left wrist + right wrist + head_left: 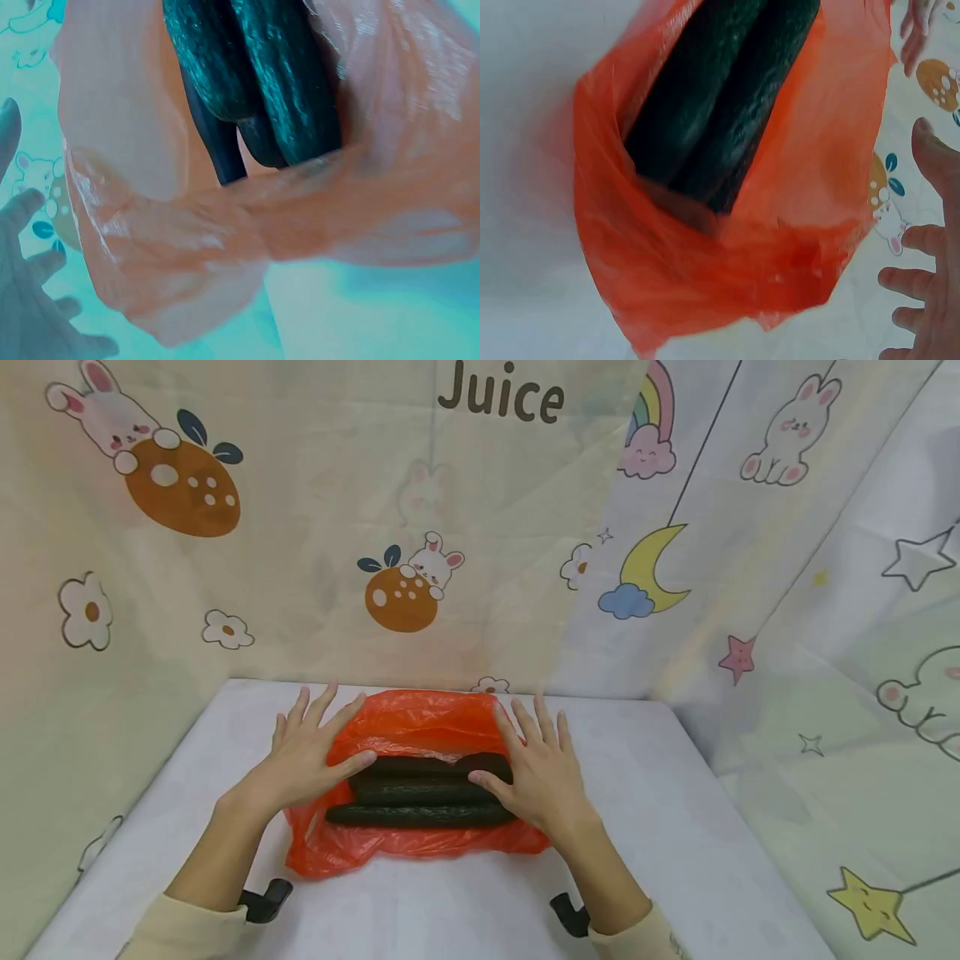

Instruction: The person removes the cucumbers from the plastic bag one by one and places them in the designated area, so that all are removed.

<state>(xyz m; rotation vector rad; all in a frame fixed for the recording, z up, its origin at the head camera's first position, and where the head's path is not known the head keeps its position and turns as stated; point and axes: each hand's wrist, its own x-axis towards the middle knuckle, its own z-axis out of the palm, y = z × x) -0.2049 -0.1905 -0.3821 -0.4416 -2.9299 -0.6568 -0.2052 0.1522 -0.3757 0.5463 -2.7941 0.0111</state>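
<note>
Several dark green cucumbers (423,816) lie side by side on an opened red plastic bag (427,714) in the head view. My left hand (300,764) is over the bag's left side, fingers spread, with the thumb near the cucumbers' left ends. On the other side, my right hand (543,777) spreads its fingers over the right ends, its thumb above the cucumbers. Whether either hand touches the bag or cucumbers I cannot tell. The left wrist view shows cucumbers (289,82) with a fold of bag (292,225) across their ends. Cucumbers (697,90) also show in the right wrist view.
The bag lies on a white table (637,793), toward its back edge. Behind it hangs a cloth backdrop (300,568) printed with rabbits, oranges and stars. Black wrist mounts (267,902) sit by both forearms.
</note>
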